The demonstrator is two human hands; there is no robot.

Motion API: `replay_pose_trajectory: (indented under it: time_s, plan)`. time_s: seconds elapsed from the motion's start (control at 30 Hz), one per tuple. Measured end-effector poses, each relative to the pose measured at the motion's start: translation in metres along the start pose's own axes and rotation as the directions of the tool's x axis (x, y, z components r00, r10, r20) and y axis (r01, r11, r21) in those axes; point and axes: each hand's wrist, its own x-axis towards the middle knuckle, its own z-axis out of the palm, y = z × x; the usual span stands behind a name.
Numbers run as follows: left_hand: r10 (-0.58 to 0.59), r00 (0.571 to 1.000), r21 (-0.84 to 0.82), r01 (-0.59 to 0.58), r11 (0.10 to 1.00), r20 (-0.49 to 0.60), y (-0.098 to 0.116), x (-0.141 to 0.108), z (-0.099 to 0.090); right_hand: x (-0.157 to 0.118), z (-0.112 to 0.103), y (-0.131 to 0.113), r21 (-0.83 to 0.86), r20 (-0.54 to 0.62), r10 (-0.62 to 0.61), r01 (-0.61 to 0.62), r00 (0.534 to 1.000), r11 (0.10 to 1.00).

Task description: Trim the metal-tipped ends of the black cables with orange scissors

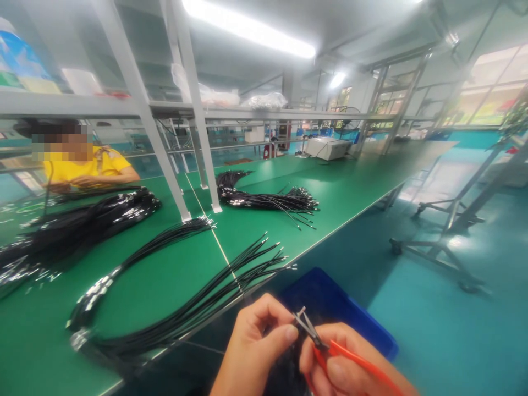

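Observation:
My left hand (262, 341) is closed, thumb and forefinger pinched together on what looks like the end of a thin black cable, mostly hidden by the fingers. In my right hand (342, 352) is a pair of pliers (319, 345) with orange-red handles and slim metal jaws. The jaws are slightly apart, right beside my left fingertips, near a small pale tip. On the green bench to the left lies a curved bundle of black cables (177, 316) with silvery ends. Some of those ends point toward the bench edge above my hands.
Beneath my hands sits a blue bin (355, 319). More black cable bundles lie on the bench (363, 181), one in the middle (268, 199) and a big pile (82, 225) at left. A person in yellow (93, 168) works across. Shelf posts (202, 121) rise from the bench; a wheeled frame (441, 242) stands right.

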Motion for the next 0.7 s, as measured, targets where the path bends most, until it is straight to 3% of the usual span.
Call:
replay_pose_trajectory:
  time_s: [0.1, 0.27, 0.4, 0.57, 0.63, 0.7]
  plan:
    - [-0.011, 1.000, 0.015, 0.011, 1.000, -0.003, 0.002, -0.001, 0.000, 0.005, 0.000, -0.002, -0.016, 0.086, 0.037, -0.036, 0.996, 0.999]
    - [-0.007, 1.000, 0.025, 0.007, 1.000, -0.013, 0.001, -0.001, -0.002, 0.005, 0.008, -0.007, -0.064, -0.063, 0.014, -0.018, 0.998, 0.998]
    - [0.006, 1.000, 0.033, -0.005, 0.999, -0.031, -0.001, -0.002, -0.003, 0.007, 0.010, -0.015, -0.198, -0.018, 0.060, -0.063, 0.998, 0.978]
    - [-0.001, 1.000, 0.001, 0.001, 1.000, -0.031, -0.005, 0.000, -0.004, 0.005, 0.009, -0.014, -0.308, -0.025, -0.038, 0.028, 0.999, 0.951]
    - [-0.016, 0.999, -0.008, 0.016, 1.000, -0.036, -0.006, 0.001, -0.003, 0.004, 0.011, -0.010, -0.264, -0.089, -0.079, 0.053, 0.993, 0.963]
    - [-0.029, 0.999, -0.024, 0.028, 0.999, -0.046, -0.007, 0.001, -0.001, 0.005, 0.015, -0.007, -0.212, -0.300, -0.198, 0.137, 0.933, 0.967]
